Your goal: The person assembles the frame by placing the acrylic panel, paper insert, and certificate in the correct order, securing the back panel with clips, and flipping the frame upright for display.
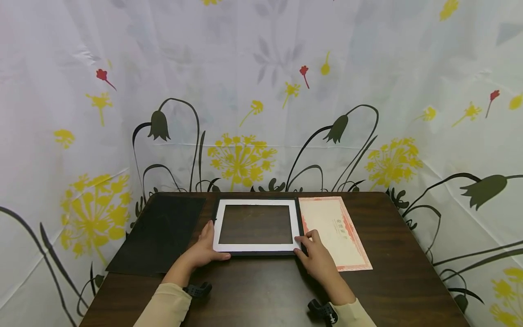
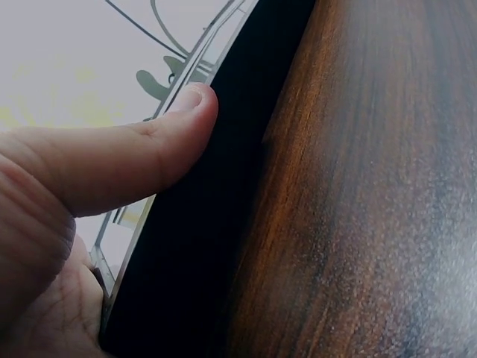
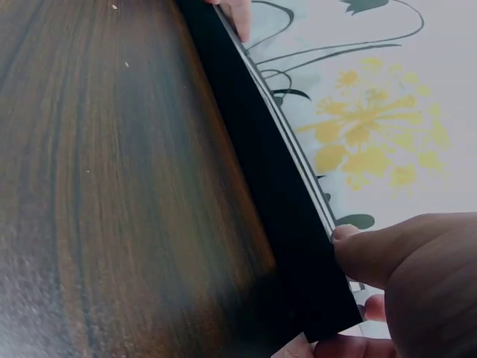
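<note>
A black picture frame point(image 1: 261, 254) with a white mat border point(image 1: 257, 248) lies in the middle of the dark wooden table, its dark window in the centre. My left hand point(image 1: 203, 247) grips the near left corner, thumb point(image 2: 160, 153) along the front edge and fingers up the left side. At the near right corner, my right hand point(image 1: 316, 255) holds the frame between thumb and fingers. The right wrist view shows that thumb point(image 3: 373, 250) at the upper edge, with other fingers round the corner, partly hidden. White layers show above the black side wall point(image 3: 272, 194).
Left of the frame lies a flat black board point(image 1: 159, 231). A cream certificate point(image 1: 328, 227) with a red patterned border lies to the right, close beside the frame. Behind the wooden table point(image 1: 261, 295) hangs a white curtain point(image 1: 245, 91) printed with flowers.
</note>
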The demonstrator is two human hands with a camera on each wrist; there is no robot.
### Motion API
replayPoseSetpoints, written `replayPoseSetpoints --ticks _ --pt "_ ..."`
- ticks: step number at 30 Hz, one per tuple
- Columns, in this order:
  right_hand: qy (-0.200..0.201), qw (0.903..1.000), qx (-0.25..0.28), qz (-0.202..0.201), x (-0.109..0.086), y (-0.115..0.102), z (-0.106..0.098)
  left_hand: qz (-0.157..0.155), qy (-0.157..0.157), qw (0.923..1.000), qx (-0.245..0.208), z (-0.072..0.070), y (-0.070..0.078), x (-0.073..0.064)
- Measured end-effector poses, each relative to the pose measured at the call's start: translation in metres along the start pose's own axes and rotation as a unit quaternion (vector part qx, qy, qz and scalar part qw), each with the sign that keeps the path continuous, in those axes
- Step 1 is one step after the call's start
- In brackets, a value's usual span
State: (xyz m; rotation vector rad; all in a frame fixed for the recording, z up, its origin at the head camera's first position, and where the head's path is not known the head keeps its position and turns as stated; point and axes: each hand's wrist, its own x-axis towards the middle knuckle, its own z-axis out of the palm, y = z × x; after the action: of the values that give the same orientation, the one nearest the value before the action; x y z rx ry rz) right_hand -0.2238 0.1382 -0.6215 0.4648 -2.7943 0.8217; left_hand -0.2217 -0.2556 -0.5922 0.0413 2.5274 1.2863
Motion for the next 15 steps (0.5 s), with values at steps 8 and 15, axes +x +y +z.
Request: replayPoseSetpoints --ticks 8,15 --pt "-0.004 1.0000 -0.005 -0.004 -0.002 -0.001 -0.006 0.000 -0.001 1.0000 -0.005 0.001 0.001 0.001" --pt "-0.024 0.9989 0.040 -0.007 -0.010 0.002 -0.016 0.007 0.002 0.9999 -0.011 0.001 -0.001 0.001"
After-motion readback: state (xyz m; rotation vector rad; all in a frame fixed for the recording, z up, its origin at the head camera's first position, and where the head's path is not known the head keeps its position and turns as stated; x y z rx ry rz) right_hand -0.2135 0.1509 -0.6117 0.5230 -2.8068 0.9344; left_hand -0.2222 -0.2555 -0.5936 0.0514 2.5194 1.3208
